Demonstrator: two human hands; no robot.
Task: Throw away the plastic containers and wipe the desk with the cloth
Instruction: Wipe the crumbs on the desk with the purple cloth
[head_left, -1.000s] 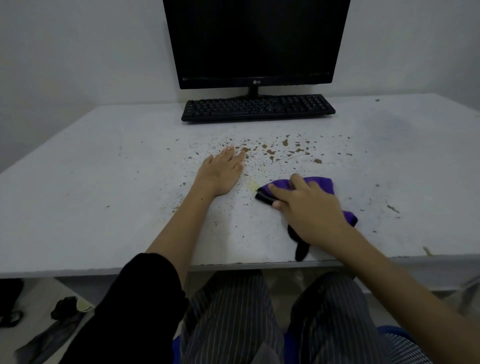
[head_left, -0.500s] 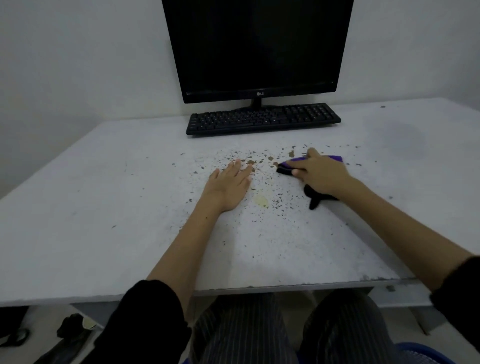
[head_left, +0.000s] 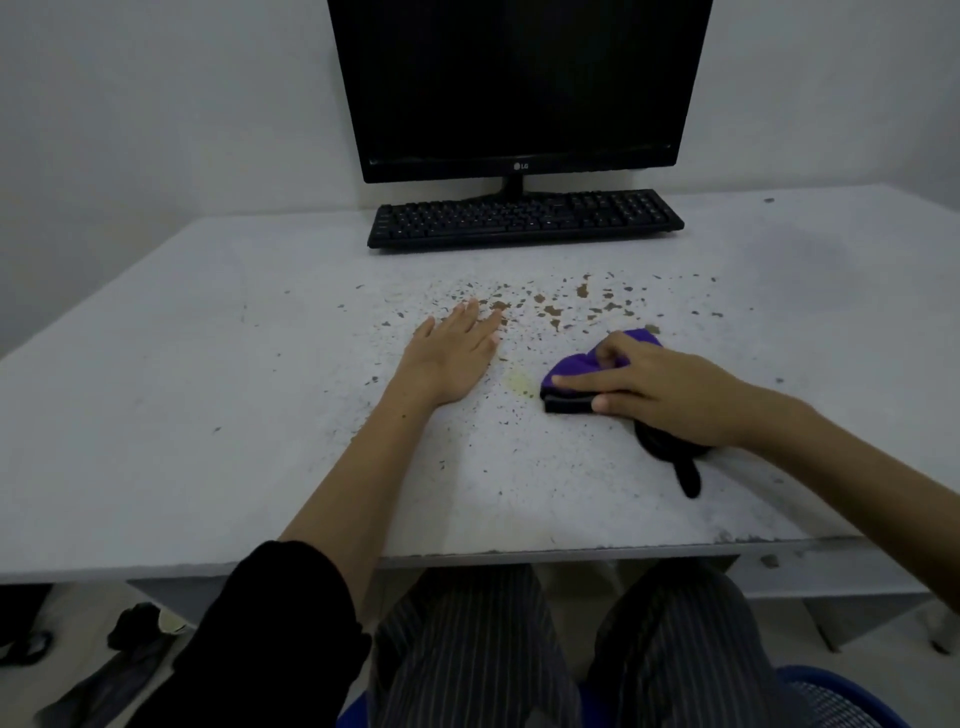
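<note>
A bunched purple and black cloth (head_left: 574, 371) lies on the white desk (head_left: 208, 415), right of centre. My right hand (head_left: 660, 395) grips it, fingers curled over the top, pressing it onto the surface. A black tail of the cloth sticks out behind my wrist. My left hand (head_left: 452, 358) rests flat on the desk, fingers straight, just left of the cloth. Brown crumbs and specks (head_left: 550, 306) are scattered ahead of both hands, and a pale yellowish stain (head_left: 517, 384) sits between them. No plastic containers are in view.
A black keyboard (head_left: 524, 218) and a dark monitor (head_left: 519, 88) stand at the back of the desk against the wall. Under the desk are my striped trousers (head_left: 467, 649) and a blue chair seat. Dark items lie on the floor (head_left: 135, 629) at lower left.
My right hand pushed the cloth away toward the crumbs, then drew it back toward me and slightly left. My left hand stayed flat in place.
</note>
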